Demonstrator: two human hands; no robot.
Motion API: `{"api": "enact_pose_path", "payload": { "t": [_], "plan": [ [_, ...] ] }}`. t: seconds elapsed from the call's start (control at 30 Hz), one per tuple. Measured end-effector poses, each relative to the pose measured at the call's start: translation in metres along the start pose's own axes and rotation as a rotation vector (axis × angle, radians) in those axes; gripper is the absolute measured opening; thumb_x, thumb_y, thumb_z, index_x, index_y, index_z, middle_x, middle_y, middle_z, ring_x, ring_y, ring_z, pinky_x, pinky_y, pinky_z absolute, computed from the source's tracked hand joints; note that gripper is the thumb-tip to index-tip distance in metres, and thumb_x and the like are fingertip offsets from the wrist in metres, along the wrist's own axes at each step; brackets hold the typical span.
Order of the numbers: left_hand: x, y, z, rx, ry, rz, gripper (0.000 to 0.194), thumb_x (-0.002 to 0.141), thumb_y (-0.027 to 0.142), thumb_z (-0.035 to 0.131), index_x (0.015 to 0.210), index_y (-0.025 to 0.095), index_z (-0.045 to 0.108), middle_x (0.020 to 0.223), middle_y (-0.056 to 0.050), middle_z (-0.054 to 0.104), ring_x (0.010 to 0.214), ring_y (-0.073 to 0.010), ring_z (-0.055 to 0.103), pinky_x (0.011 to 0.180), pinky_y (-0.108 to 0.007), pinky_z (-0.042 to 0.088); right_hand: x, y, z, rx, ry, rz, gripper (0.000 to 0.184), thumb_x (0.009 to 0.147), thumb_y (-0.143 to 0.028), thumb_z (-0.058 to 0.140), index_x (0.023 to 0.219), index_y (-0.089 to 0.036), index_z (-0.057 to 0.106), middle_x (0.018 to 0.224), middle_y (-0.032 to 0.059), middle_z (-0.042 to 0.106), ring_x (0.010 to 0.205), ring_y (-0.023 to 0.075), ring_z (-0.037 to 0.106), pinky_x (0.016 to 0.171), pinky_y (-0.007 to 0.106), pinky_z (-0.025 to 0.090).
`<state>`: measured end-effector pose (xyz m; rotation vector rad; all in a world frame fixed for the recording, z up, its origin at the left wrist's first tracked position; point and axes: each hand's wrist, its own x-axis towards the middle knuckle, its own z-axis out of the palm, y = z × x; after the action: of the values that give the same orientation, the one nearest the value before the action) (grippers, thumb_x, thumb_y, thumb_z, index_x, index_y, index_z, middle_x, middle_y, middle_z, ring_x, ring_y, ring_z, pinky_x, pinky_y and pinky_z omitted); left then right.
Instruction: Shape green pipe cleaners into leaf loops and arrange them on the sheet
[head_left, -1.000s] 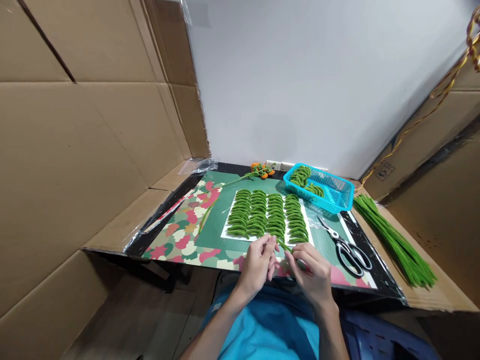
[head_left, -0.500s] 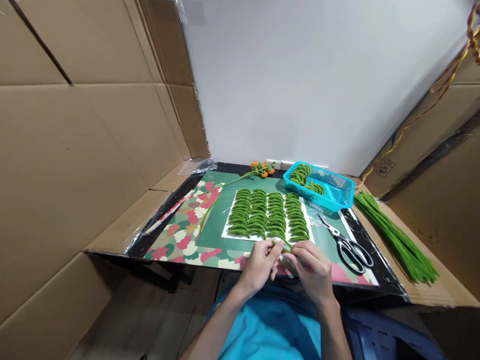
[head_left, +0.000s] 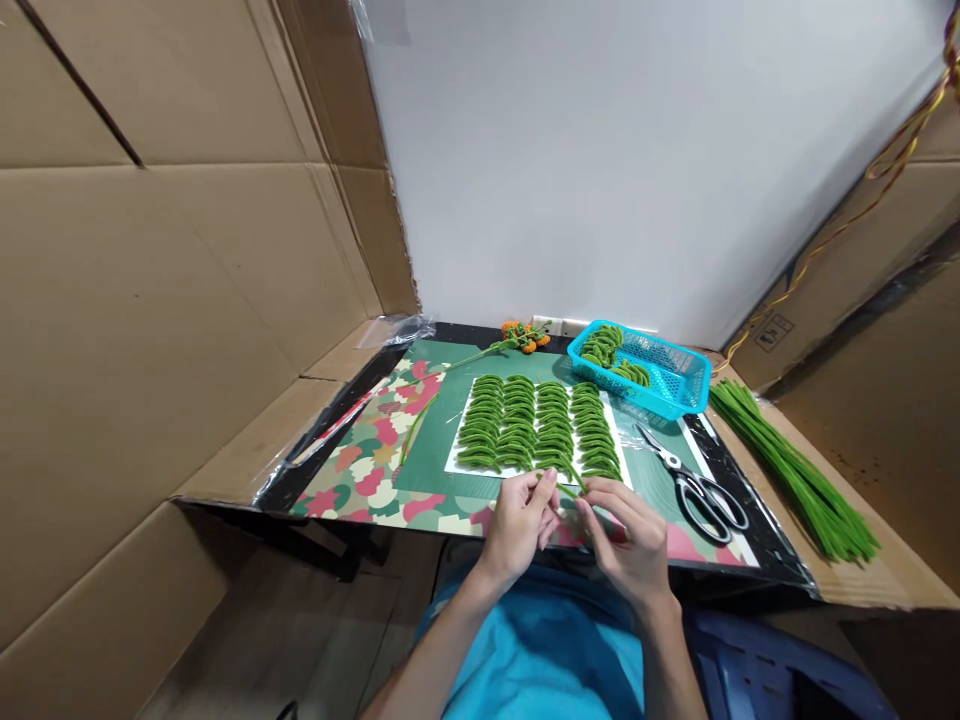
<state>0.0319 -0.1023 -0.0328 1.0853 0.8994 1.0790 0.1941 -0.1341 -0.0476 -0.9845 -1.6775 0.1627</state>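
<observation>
Fingertips of the left hand (head_left: 519, 525) and right hand (head_left: 628, 535) stand slightly farther apart than half a second ago, baring more of the green fuzzy strand (head_left: 564, 488) between them. Largest of all, a white wall (head_left: 562, 160) fills the upper centre, with brown cardboard (head_left: 150, 330) covering the left side of the frame. Below the wall spreads a black table (head_left: 787, 562), most of its top under a green mat (head_left: 420, 478) and a camouflage-like patterned covering at lower left. At centre lies a white sheet (head_left: 453, 464) carrying four columns of curved green pieces (head_left: 517, 420). Toward the right edge, a bundle of green fuzzy stems (head_left: 795, 475) slants on cardboard; a perforated blue basket (head_left: 646, 402) at right of centre holds more curved pieces on its left side. Black-handled scissors (head_left: 688, 482) lie between sheet and bundle, and an orange flower cluster (head_left: 529, 337) rests beyond the sheet, its stem pointing left. Smallest, the strand sits at lower centre, just below the sheet's near edge, pinched between thumb and fingers of both hands.
</observation>
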Motion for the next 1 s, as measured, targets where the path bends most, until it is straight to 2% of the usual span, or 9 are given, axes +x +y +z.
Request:
{"api": "enact_pose_path", "payload": {
  "t": [0.17, 0.37, 0.5, 0.63, 0.77, 0.87, 1.0],
  "plan": [
    [-0.0007, -0.0020, 0.0002, 0.056, 0.033, 0.010, 0.060, 0.091, 0.073, 0.066, 0.069, 0.018, 0.058, 0.039, 0.010, 0.039, 0.030, -0.0063, 0.036, 0.035, -0.019, 0.030, 0.0016, -0.0005, -0.0012, 0.034, -0.043, -0.002, 0.016, 0.097, -0.007, 0.066, 0.098, -0.022, 0.073, 0.102, 0.0079, 0.078, 0.096, 0.0226, 0.077, 0.086, 0.034, 0.063],
    [-0.0014, -0.0042, -0.0006, 0.166, 0.040, 0.020, 0.053, 0.098, 0.066, 0.060, 0.074, 0.020, 0.054, 0.045, 0.009, 0.044, 0.033, -0.0066, 0.042, 0.036, -0.017, 0.030, 0.0000, 0.0004, -0.0013, 0.010, -0.080, -0.001, 0.021, 0.098, -0.008, 0.066, 0.111, -0.023, 0.073, 0.111, 0.0095, 0.077, 0.102, 0.0229, 0.076, 0.090, 0.036, 0.064],
    [-0.0039, -0.0026, -0.0002, 0.185, 0.027, 0.018, 0.049, 0.100, 0.063, 0.060, 0.101, 0.015, 0.072, 0.050, 0.009, 0.047, 0.037, -0.0081, 0.045, 0.038, -0.018, 0.035, -0.0011, 0.0031, 0.0013, -0.010, -0.107, -0.005, 0.021, 0.099, -0.009, 0.065, 0.112, -0.023, 0.072, 0.111, 0.0101, 0.076, 0.102, 0.0235, 0.074, 0.089, 0.037, 0.063],
    [-0.0046, -0.0035, 0.0001, 0.210, 0.033, 0.018, 0.056, 0.099, 0.062, 0.062, 0.117, 0.011, 0.077, 0.050, 0.007, 0.049, 0.039, -0.0084, 0.043, 0.039, -0.019, 0.035, -0.0016, 0.0057, 0.0040, -0.032, -0.146, -0.015, 0.018, 0.099, -0.009, 0.064, 0.110, -0.022, 0.071, 0.108, 0.0098, 0.074, 0.098, 0.0230, 0.073, 0.085, 0.037, 0.062],
    [-0.0047, -0.0048, 0.0006, 0.215, 0.020, 0.055, 0.055, 0.099, 0.059, 0.064, 0.120, 0.011, 0.080, 0.049, 0.007, 0.048, 0.040, -0.0084, 0.041, 0.042, -0.019, 0.036, -0.0010, 0.0059, 0.0050, -0.033, -0.165, -0.032, 0.015, 0.099, -0.011, 0.065, 0.108, -0.022, 0.070, 0.106, 0.0090, 0.074, 0.096, 0.0228, 0.072, 0.083, 0.036, 0.062],
    [-0.0057, -0.0042, 0.0010, 0.233, -0.003, 0.057, 0.052, 0.098, 0.056, 0.065, 0.122, 0.012, 0.080, 0.050, 0.006, 0.050, 0.042, -0.0095, 0.042, 0.043, -0.020, 0.037, -0.0004, 0.0051, 0.0061, -0.032, -0.194, -0.039, 0.019, 0.100, -0.010, 0.061, 0.111, -0.023, 0.070, 0.106, 0.0089, 0.074, 0.098, 0.0234, 0.072, 0.084, 0.037, 0.061],
    [-0.0081, -0.0023, 0.0028, 0.348, 0.011, 0.102, 0.047, 0.099, 0.054, 0.064, 0.119, 0.016, 0.083, 0.055, 0.003, 0.056, 0.047, -0.0114, 0.046, 0.048, -0.022, 0.040, 0.0006, 0.0021, 0.0078, -0.075, -0.248, -0.026, 0.023, 0.098, -0.006, 0.055, 0.105, -0.023, 0.069, 0.100, 0.0084, 0.072, 0.097, 0.0250, 0.069, 0.082, 0.039, 0.060]
  ]
}}
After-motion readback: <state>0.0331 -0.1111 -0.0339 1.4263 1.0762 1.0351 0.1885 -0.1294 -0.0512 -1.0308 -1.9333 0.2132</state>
